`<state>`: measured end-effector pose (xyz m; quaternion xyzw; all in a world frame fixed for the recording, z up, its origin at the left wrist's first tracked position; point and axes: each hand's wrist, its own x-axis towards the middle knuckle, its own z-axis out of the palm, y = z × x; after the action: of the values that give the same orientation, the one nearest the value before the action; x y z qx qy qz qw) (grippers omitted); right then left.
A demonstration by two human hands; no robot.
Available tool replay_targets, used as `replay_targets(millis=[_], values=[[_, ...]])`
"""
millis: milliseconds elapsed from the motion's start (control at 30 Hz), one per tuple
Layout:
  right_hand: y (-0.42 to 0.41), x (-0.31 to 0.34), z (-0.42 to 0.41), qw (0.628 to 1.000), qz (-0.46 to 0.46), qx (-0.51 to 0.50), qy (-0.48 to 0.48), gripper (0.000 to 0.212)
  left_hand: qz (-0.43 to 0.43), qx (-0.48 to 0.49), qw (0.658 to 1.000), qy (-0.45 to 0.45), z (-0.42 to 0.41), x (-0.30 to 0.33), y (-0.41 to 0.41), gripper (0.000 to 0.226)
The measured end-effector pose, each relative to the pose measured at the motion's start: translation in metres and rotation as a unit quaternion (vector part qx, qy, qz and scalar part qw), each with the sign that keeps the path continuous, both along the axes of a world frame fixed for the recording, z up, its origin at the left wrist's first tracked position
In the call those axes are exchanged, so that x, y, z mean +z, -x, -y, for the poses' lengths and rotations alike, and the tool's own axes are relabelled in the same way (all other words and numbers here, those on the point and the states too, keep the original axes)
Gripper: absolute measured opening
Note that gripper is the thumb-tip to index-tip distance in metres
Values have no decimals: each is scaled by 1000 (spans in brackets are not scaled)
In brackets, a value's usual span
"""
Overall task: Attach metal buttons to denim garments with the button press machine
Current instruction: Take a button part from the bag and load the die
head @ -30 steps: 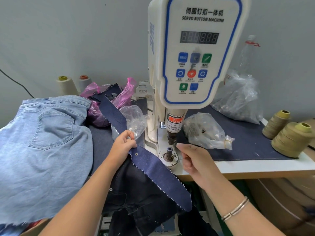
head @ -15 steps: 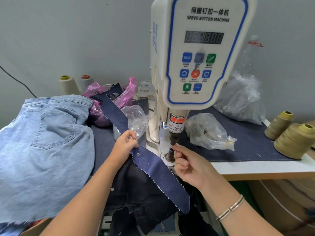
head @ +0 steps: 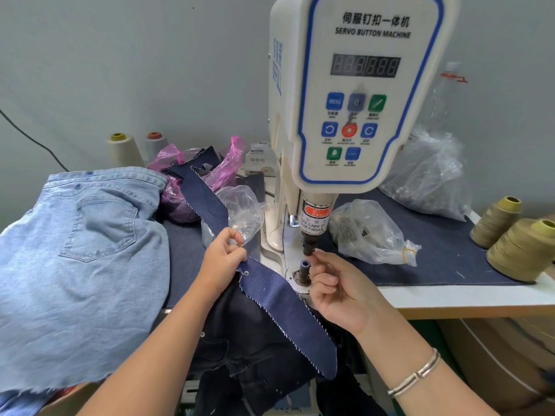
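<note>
- Left hand (head: 223, 256) pinching the dark denim strip (head: 279, 291) near its upper stretch, thumb and fingers closed on the cloth just beside a small metal eyelet (head: 246, 273).
- Right hand (head: 336, 288) at the machine, fingertips (head: 319, 257) curled between upper punch (head: 309, 247) and lower die (head: 303, 267); apparently seating a button part, too small to make out.
- Strip draped from the tabletop (head: 450, 295) edge down over darker garments, just left of the die, not yet under the punch.
- Likely soft, light and limp: prone to sagging and sliding, so best pinched close to the marked spot and kept taut.
- Button pieces probably small, hard, slippery; fingertip hold only.
- Risk, judging by the warning label (head: 315, 219): fingers in the press gap.
</note>
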<state>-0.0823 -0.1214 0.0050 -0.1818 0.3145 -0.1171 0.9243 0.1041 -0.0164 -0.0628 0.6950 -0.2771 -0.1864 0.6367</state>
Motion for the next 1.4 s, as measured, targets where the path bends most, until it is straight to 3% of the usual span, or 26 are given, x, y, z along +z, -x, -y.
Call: replay_targets(millis=[200,300,400,467,533,667,733,867,1000,1200,1400], values=[[9,-5,-20,1000,30,-7,-2,20,141,53,979,-138,5,-10,2,58],[6,-8,-43,995,15,48,83,23,184,56,961,-198,10,-8,6,58],[-16,-5,-58,964,9,137,228,18,197,52,953,-225,7,-2,10,51],[-46,-3,-58,910,-30,143,388,22,190,39,962,-192,2,3,15,48],[-79,-3,-53,829,-100,126,535,27,245,30,950,-191,1,3,17,23],[-131,-6,-32,600,-198,156,759,38,248,51,934,-252,2,1,13,37],[-147,-9,-24,519,-248,212,790,37,224,68,942,-241,2,2,14,40],[-163,-16,-18,452,-324,255,791,32,194,58,953,-224,3,-1,11,28],[-170,-13,-16,372,-345,281,815,32,173,56,958,-222,3,1,11,22],[-180,-17,-16,213,-344,272,873,26,185,40,953,-235,3,1,10,33],[-190,-24,-15,187,-321,186,910,28,183,26,947,-262,3,0,8,21]])
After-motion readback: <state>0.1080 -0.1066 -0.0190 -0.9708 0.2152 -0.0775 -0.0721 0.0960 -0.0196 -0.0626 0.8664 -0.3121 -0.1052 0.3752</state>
